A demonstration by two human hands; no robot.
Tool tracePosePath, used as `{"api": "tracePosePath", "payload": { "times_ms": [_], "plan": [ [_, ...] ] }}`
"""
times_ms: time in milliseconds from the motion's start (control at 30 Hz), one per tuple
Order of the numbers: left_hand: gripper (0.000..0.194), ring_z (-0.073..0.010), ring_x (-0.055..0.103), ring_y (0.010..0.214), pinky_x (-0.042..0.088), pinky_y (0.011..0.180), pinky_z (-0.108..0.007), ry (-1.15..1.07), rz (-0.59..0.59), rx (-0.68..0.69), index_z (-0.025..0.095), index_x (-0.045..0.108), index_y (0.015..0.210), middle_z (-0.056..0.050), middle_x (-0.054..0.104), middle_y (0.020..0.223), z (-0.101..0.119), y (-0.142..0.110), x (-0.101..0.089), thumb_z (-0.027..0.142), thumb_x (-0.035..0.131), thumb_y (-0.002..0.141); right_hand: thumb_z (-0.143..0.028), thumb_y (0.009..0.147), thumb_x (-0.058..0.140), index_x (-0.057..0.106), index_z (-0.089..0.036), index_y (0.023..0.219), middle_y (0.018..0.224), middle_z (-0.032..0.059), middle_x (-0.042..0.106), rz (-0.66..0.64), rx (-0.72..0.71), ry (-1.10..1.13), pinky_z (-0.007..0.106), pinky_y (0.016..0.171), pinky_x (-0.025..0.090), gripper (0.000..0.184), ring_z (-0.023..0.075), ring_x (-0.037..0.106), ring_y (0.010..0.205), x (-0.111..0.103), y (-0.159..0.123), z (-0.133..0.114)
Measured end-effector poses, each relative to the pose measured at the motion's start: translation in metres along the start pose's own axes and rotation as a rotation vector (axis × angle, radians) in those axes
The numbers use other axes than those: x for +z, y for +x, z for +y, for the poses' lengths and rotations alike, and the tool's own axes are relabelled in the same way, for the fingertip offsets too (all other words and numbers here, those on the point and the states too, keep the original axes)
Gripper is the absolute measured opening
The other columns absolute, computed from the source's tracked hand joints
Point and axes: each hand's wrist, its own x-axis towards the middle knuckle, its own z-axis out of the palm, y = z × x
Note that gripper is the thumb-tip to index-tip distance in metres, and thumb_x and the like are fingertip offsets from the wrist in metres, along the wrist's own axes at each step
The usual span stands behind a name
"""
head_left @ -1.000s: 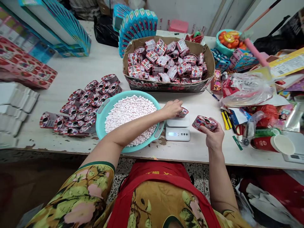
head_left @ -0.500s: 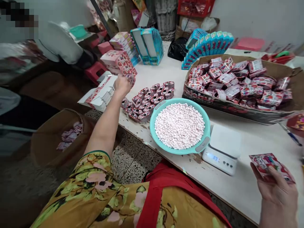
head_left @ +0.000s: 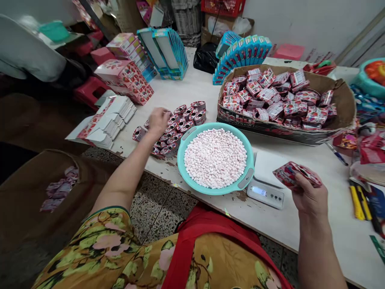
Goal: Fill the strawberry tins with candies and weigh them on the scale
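My left hand [head_left: 159, 121] reaches over a cluster of small pink-and-red printed cartons [head_left: 170, 138] standing on end with dark holes in their tops. Its fingers are curled closed at the back of the cluster, on what looks like one of these cartons; the fingertips are partly hidden. Raised above the table at the right, my right hand [head_left: 311, 196] grips a strawberry-printed carton [head_left: 287, 174], its thumb on top. Just left of that lies a white digital scale [head_left: 265, 196] reading 0. Beside the scale stands a turquoise basin [head_left: 182, 160] heaped with small pale pink sweets [head_left: 215, 158].
Behind the basin is a cardboard box [head_left: 255, 130] full of printed packs. Flat white-and-red cartons [head_left: 112, 120] lie at the left. Blue display boxes [head_left: 168, 52] stand at the back. A pen [head_left: 337, 154] and a yellow cutter [head_left: 357, 202] lie right. A floor carton [head_left: 36, 172] holds packs.
My left hand has moved from beside the flat cartons into the cluster. My right hand has brought its carton up toward the scale and turned it. The scale reading went from 89 to 0.
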Motion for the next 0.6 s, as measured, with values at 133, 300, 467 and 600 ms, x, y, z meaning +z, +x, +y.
{"api": "tracePosePath", "payload": {
  "times_ms": [133, 300, 467, 600],
  "plan": [
    [0.043, -0.0254, 0.058, 0.126, 0.041, 0.112, -0.039, -0.034, -0.446, 0.304, 0.019, 0.065, 0.133, -0.011, 0.066, 0.137, 0.076, -0.075, 0.04, 0.045, 0.046, 0.104, -0.036, 0.043, 0.097, 0.072, -0.02, 0.098, 0.093, 0.0051, 0.073, -0.238, -0.057, -0.076, 0.039, 0.067, 0.064, 0.062, 0.0202, 0.07, 0.076, 0.048, -0.014, -0.006],
    [0.071, -0.0395, 0.051, 0.135, 0.04, 0.108, -0.049, 0.039, -0.582, 0.273, 0.011, 0.057, 0.139, -0.025, 0.058, 0.143, 0.132, -0.131, 0.07, 0.067, 0.036, 0.1, -0.04, 0.052, 0.095, 0.072, -0.02, 0.104, 0.098, 0.0056, 0.077, -0.512, -0.083, -0.168, 0.035, 0.073, 0.062, 0.061, 0.0212, 0.072, 0.083, 0.098, -0.033, -0.002],
    [0.051, -0.0379, 0.065, 0.109, 0.048, 0.091, -0.046, -0.154, -0.514, 0.195, 0.017, 0.069, 0.113, -0.018, 0.073, 0.112, 0.139, -0.131, 0.079, 0.061, 0.052, 0.093, -0.047, 0.05, 0.095, 0.071, -0.018, 0.107, 0.094, 0.0069, 0.078, -0.619, 0.003, -0.185, 0.037, 0.069, 0.062, 0.069, 0.0224, 0.072, 0.08, 0.118, -0.04, 0.002],
    [0.027, -0.0265, 0.065, 0.081, 0.048, 0.076, -0.035, -0.662, -0.442, -0.133, 0.02, 0.069, 0.091, -0.005, 0.067, 0.077, 0.141, -0.131, 0.078, 0.042, 0.077, 0.076, -0.051, 0.053, 0.094, 0.072, -0.018, 0.108, 0.085, 0.0047, 0.076, -0.655, -0.011, -0.25, 0.034, 0.065, 0.06, 0.067, 0.0209, 0.071, 0.074, 0.122, -0.04, 0.006]
  ]
}}
